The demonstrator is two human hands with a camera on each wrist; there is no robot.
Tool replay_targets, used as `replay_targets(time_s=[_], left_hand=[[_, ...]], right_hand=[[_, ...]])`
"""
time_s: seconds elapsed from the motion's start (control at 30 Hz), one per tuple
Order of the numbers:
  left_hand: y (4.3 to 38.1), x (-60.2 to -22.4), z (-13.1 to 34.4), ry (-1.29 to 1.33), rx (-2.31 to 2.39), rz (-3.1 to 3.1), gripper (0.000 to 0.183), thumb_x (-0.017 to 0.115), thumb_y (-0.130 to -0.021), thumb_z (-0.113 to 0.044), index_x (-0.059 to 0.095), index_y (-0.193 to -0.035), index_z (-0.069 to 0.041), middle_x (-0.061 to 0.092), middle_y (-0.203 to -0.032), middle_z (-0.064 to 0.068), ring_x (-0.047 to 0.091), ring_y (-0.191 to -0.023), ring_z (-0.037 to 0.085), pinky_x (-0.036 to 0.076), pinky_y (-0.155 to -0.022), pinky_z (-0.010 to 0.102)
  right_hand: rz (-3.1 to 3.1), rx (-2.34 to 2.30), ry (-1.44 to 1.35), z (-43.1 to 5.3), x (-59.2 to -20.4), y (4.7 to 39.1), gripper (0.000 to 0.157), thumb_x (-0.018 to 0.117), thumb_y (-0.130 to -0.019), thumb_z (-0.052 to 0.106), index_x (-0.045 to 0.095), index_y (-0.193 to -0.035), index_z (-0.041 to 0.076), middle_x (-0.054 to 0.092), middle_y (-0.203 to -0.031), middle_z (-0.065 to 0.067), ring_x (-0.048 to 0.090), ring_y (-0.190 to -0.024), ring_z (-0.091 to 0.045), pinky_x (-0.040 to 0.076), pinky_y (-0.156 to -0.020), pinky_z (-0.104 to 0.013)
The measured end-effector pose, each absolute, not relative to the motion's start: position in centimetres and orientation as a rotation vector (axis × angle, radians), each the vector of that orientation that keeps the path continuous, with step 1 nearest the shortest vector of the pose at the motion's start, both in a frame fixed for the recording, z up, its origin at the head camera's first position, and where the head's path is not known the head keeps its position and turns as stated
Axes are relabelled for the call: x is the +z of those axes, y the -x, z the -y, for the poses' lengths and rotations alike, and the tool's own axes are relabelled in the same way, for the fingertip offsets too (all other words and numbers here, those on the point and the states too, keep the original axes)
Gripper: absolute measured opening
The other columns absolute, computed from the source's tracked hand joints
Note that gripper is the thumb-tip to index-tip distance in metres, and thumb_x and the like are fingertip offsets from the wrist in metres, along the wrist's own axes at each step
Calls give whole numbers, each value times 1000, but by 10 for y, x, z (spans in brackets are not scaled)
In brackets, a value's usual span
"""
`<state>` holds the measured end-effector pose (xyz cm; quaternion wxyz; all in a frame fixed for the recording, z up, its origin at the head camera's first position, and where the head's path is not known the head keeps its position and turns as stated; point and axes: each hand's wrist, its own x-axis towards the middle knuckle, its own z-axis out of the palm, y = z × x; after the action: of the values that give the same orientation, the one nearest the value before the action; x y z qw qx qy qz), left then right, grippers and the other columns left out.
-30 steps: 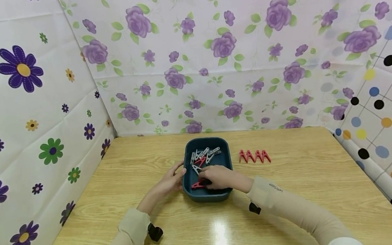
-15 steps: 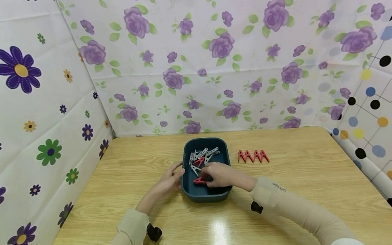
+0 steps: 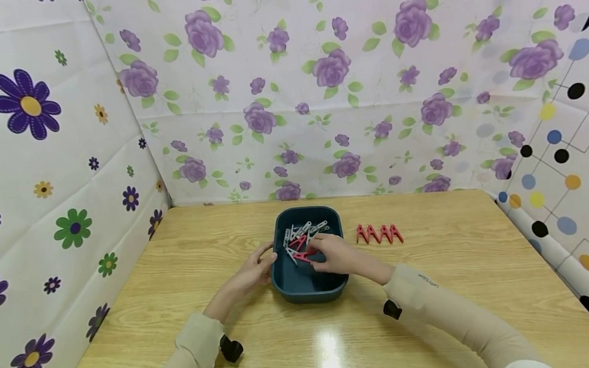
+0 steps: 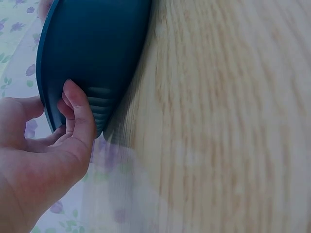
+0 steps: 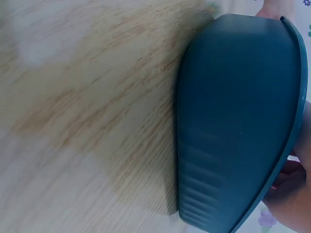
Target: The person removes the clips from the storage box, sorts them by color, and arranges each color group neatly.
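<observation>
In the head view my left hand [image 3: 256, 270] grips the left rim of a dark teal plastic bin [image 3: 310, 297]. The left wrist view shows its thumb at the rim and the fingers [image 4: 77, 104] against the outer wall. My right hand [image 3: 332, 254] is inside the bin and pinches a red clothespin [image 3: 302, 257], partly hidden by the fingers. Beyond it lie several white clothespins [image 3: 319, 227] and another red clothespin [image 3: 297, 242] among them. In the right wrist view the wall of the bin hides most of the right hand [image 5: 286, 194].
To the right of the bin, several red clothespins [image 3: 379, 234] stand in a row on the wooden table [image 3: 435, 288]. Floral cloth [image 3: 288, 93] hangs behind the table's back edge, with patterned sheets on both sides.
My right hand has moved from the near end of the bin toward its middle, and the red clothespin has come along, nearer the white ones. The left hand stays on the rim.
</observation>
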<state>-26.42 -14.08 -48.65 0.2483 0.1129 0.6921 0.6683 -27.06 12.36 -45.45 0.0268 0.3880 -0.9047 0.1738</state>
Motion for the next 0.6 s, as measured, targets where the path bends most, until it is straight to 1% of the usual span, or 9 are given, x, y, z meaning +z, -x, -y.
replay_targets(time_s=[0.17,0.33,0.4,0.5,0.6], left_hand=[[264,-487,141,-289,1820,-1891,59,42,-105,-31,16,-155,-14,62,-120,24,68,-84,12,54,-71,29],[264,-487,141,-297,1838,-1886,63,44,-104,-32,14,-155,-10,66,-110,18,67,-82,12,53,-69,28],[264,-487,141,-307,1842,-1884,63,44,-104,-31,14,-155,-9,67,-109,17,67,-81,12,53,-69,28],[264,-487,141,-309,1838,-1887,61,42,-105,-30,15,-154,-9,65,-113,21,67,-83,12,53,-70,29],[264,-486,141,-316,1832,-1889,61,42,-105,-31,14,-155,-10,61,-121,26,68,-86,13,54,-72,30]], right_hand=[[2737,595,-1148,-129,-454,271,26,70,-87,19,65,-111,10,64,-106,-6,65,-92,-20,55,-77,-31],[2676,623,-1131,-134,-457,272,27,70,-86,18,64,-111,9,63,-103,-5,64,-92,-18,55,-77,-31],[2651,623,-1121,-136,-459,273,26,69,-86,18,65,-111,10,62,-102,-4,64,-91,-17,55,-77,-30],[2615,628,-1099,-139,-462,275,26,70,-86,18,65,-110,10,62,-101,-3,65,-91,-17,55,-77,-29],[2574,654,-1068,-141,-463,275,26,71,-85,18,65,-109,10,62,-101,-4,65,-90,-18,56,-77,-29]])
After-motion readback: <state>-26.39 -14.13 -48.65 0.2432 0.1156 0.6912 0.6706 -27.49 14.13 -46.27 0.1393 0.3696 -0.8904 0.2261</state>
